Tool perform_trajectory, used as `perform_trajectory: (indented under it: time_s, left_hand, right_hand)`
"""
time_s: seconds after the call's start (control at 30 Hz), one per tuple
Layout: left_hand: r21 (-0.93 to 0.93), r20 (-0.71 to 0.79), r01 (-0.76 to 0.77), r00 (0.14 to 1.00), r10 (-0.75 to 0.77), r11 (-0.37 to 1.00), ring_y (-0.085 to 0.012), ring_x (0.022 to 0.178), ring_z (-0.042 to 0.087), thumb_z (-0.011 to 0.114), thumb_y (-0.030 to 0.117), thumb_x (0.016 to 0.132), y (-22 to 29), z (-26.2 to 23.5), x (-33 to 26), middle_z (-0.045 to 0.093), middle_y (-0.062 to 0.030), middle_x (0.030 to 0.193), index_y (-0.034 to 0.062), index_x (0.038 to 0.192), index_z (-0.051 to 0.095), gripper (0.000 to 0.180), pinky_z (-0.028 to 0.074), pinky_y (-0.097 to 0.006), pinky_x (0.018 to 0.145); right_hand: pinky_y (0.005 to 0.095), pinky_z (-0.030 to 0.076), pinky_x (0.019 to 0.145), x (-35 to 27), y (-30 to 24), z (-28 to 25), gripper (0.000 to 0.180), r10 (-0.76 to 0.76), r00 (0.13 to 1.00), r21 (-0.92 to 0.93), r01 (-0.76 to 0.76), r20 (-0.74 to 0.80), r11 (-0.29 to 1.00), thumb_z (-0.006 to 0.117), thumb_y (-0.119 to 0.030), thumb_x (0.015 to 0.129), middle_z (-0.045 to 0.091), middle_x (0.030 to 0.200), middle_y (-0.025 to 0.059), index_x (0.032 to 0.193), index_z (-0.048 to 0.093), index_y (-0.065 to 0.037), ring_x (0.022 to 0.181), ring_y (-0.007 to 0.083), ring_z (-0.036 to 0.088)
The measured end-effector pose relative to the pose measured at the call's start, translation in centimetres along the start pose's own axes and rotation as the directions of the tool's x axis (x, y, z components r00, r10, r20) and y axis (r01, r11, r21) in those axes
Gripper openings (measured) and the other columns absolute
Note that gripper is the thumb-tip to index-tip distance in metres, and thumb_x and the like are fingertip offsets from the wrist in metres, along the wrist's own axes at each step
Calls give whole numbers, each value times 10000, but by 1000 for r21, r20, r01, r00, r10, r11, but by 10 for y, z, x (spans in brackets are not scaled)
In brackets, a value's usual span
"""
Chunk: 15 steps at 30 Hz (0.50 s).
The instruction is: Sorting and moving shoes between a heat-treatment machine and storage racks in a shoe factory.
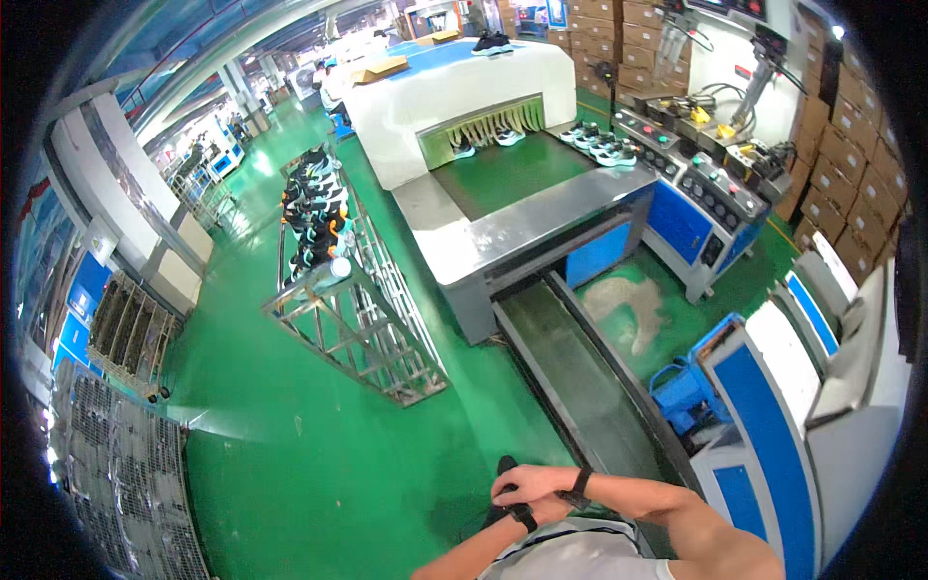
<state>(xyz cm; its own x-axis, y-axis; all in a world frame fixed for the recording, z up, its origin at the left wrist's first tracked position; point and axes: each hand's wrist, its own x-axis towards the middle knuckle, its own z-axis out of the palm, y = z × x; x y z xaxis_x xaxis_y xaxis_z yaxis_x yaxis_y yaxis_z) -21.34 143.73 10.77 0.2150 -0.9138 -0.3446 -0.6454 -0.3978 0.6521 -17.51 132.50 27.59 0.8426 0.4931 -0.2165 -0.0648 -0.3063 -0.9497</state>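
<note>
My two hands are together low in front of my body, one across the other. My right hand (534, 479) lies on top, its fingers bent down near a small dark patch that I cannot make out. Beneath it my left hand (550, 507) is mostly covered, and its fingers are hidden. A black band (523, 518) circles my left wrist, and another dark band (580, 485) is on my right wrist. Just beyond the hands a black shoe tip (506, 464) shows above the green floor.
A low conveyor (590, 372) runs ahead on the right from a white tunnel machine (464, 82). Sneakers (599, 145) stand at its opening, beside a control panel (696, 179). A metal rack (362, 324) carries more shoes (314, 213). Mesh carts (126, 474) stand left; a blue motor (686, 391) sits right.
</note>
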Motion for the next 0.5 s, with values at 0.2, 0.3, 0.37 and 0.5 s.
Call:
perform_trajectory:
  time_s: [0.2,0.3,0.37,0.5]
  left_hand:
    - [363,143,-138,986,91,922,-256,1248,653,506,253,1025,-4,-220,38,696,-88,1323,195,1328,641,337,508,-417,1013]
    - [312,114,-189,980,161,931,-259,1235,657,515,248,1017,-44,-244,92,698,-91,1310,189,1321,643,335,511,-421,1002]
    - [309,121,-218,974,190,926,-260,1226,660,521,244,1012,-61,-263,125,700,-93,1302,186,1316,644,333,514,-423,995]
    - [304,121,-238,970,211,922,-264,1208,665,533,238,1002,-89,-297,179,702,-97,1286,178,1305,647,329,518,-428,982]
  right_hand:
    - [396,519,945,77,-27,-124,401,-145,989,-96,144,-3,985,719,-311,976,663,1103,164,1243,677,-15,1074,306,631]
    - [364,521,912,89,-29,-166,408,-138,990,-52,137,-13,989,776,-233,937,669,1121,132,1267,654,-29,1062,243,631]
    - [353,549,778,98,-15,-192,406,-51,994,162,67,-97,984,745,-294,955,676,968,85,1252,639,-39,878,177,658]
    - [286,555,624,110,-8,-278,398,150,987,424,-111,-60,899,743,-241,969,650,902,54,1282,606,-36,716,112,679]
